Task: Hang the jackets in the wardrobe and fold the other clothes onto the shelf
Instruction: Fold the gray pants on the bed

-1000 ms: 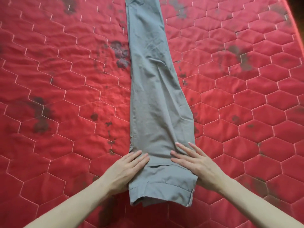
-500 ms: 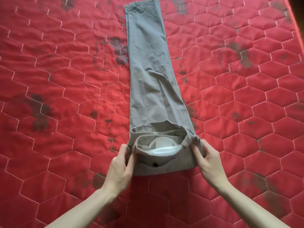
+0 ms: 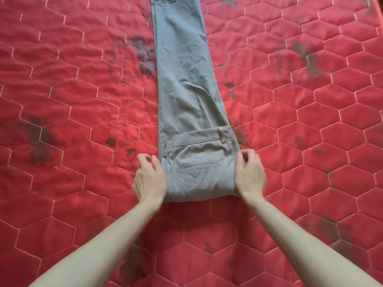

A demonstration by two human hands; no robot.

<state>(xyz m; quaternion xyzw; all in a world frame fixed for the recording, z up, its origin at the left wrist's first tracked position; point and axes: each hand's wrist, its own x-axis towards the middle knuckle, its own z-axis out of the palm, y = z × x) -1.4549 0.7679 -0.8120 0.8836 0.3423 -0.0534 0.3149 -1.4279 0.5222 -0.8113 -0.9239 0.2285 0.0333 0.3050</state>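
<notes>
Grey trousers [image 3: 184, 83], folded lengthwise, lie stretched away from me on the red quilted mattress [image 3: 72, 112]. Their waist end [image 3: 199, 162] is turned over onto the legs, with the waistband, a belt loop and a back pocket facing up. My left hand [image 3: 150, 177] lies against the left side of this folded part with its fingers loosely curled and holding nothing. My right hand [image 3: 249, 175] lies against the right side in the same way, its thumb by the fabric edge. The leg ends run out of view at the top.
The mattress has hexagon stitching and several dark stains, and it fills the whole view. Its right edge shows at the top right corner [image 3: 380, 21]. No wardrobe, shelf or other clothes are in sight.
The waist end, earlier pressed flat and then lifted by both hands, now lies folded over the legs. Both hands have let go and sit at the fold's sides.
</notes>
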